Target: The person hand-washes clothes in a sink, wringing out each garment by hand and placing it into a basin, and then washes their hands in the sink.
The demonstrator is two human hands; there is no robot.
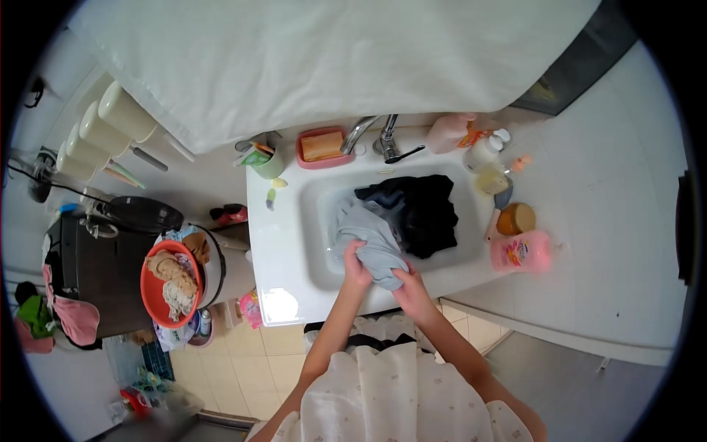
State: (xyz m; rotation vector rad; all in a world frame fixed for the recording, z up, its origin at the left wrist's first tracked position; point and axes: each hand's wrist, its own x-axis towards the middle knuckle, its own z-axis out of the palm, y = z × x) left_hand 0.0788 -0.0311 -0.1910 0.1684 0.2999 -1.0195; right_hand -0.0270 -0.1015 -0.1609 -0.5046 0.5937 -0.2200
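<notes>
A light grey-blue cloth [368, 234] hangs between my two hands over the front of the white sink [313, 221], its far part lying in the water. My left hand [356, 267] grips its left side, fingers closed. On the right, my right hand [412, 289] is closed on the cloth's near edge. Black cloth [427, 214] lies bunched in the basin, right beside the grey one. Behind the basin stands a chrome faucet [387, 140], with a soap bar [322, 146] in a pink dish to its left.
Right of the basin stand a pink bottle [521, 252], an amber jar [515, 219] and a white pump bottle [482, 151]. A green cup [268, 166] with brushes is at the back left. Further left, an orange basin [152, 287] holds clothes. White fabric [317, 66] hangs above.
</notes>
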